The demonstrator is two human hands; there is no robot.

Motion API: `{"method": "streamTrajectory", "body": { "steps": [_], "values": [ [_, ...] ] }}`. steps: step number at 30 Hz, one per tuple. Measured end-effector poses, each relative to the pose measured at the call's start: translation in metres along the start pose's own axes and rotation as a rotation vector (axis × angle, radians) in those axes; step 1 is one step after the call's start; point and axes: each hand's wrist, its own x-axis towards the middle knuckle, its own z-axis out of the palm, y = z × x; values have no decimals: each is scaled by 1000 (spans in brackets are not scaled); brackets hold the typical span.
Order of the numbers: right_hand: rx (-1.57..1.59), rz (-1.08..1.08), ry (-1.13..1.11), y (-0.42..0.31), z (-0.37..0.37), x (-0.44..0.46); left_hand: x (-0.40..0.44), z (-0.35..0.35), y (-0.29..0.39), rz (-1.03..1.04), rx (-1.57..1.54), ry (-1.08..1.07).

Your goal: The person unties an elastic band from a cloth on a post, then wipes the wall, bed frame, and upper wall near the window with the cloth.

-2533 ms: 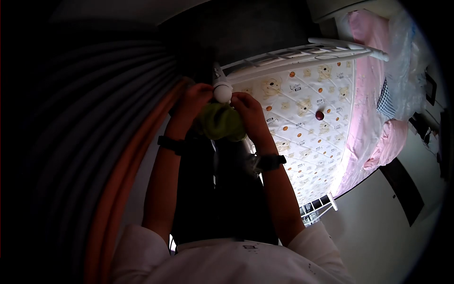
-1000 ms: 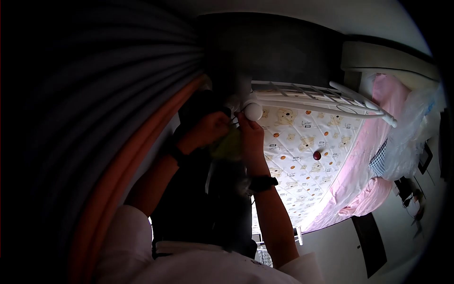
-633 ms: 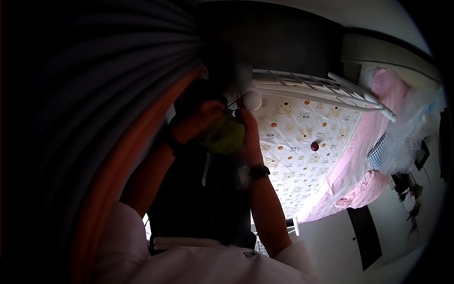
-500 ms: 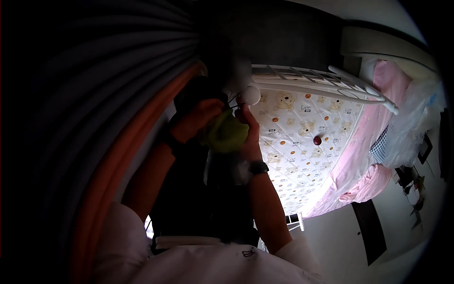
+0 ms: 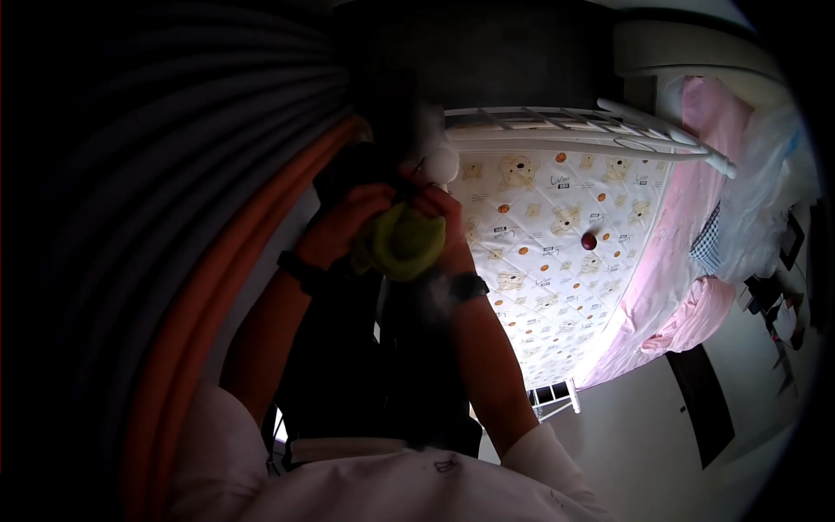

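A soft yellow-green cloth (image 5: 404,244), hollow and rounded like a small bag or cap, hangs between my two hands. My left hand (image 5: 355,217) is closed at its upper left side. On the upper right side, the fingers of my right hand (image 5: 445,213) are bent and closed on it too. Just above my right fingers is a round white knob-like thing (image 5: 441,163). A thin dark line, perhaps a cord, shows near the fingertips, but dimness hides its details. Both wrists wear dark bands.
On the right is a bed with a bear-print mattress (image 5: 539,217) and a white metal frame (image 5: 557,139). A dark red ball-like object (image 5: 589,241) lies on the mattress. Pink bedding (image 5: 696,313) and clear plastic (image 5: 757,200) lie beyond. A grey and orange curtain (image 5: 235,261) hangs at left.
The view has shifted slightly, so the bed and knob appear a little differently placed. My hands stay on the green cloth, whose hollow now shows more clearly.
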Motion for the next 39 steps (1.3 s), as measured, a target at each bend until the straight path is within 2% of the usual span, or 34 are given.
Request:
{"method": "streamTrajectory", "body": {
  "steps": [1,2,3,4,6,8,10,11,12,13,16,17,18,20,24,27,29,31,36,38,39],
  "values": [
    [3,3,4,-2,-2,1,7,-4,10,-261,-434,-32],
    [143,25,-150,-4,-4,3,13,-6,18,-522,-867,-60],
    [285,48,-303,-6,-1,1,15,-6,24,-529,-871,-61],
    [164,33,-136,-9,13,-6,16,-6,30,-520,-790,-45],
    [152,42,-101,-7,9,-5,18,-5,30,-502,-707,-31],
    [140,50,-73,-3,9,0,17,-4,22,-535,-789,-49],
    [187,-20,198,5,18,5,15,1,13,-576,-794,-20],
    [187,-19,198,2,16,4,14,3,10,-617,-801,8],
    [36,-1,149,-2,11,4,15,3,10,-617,-802,8],
    [-115,16,99,-4,7,5,17,3,11,-606,-721,5],
    [-178,-36,35,-2,-5,14,24,4,17,-571,-513,8],
    [-180,-41,39,-1,-10,14,27,6,20,-549,-383,9],
    [-209,-49,75,-2,-7,14,31,8,22,-545,-383,4],
    [-234,-61,113,-6,-2,11,37,14,26,-569,-112,15],
    [-294,-73,215,-11,15,4,38,18,25,-510,-134,46],
    [-400,-85,276,-7,12,2,35,20,28,-572,-124,48],
    [-429,-72,306,-3,12,1,29,24,36,-484,-63,227],
    [-362,-11,336,5,9,-1,28,19,51,-495,-31,179],
    [-320,-71,300,30,-13,-1,32,19,49,-480,-73,22],
    [-296,-79,286,32,-8,-5,35,24,29,-428,-303,6],
    [-528,-233,287,33,-1,-9,40,20,31,-423,-302,-1]
  ]
}}
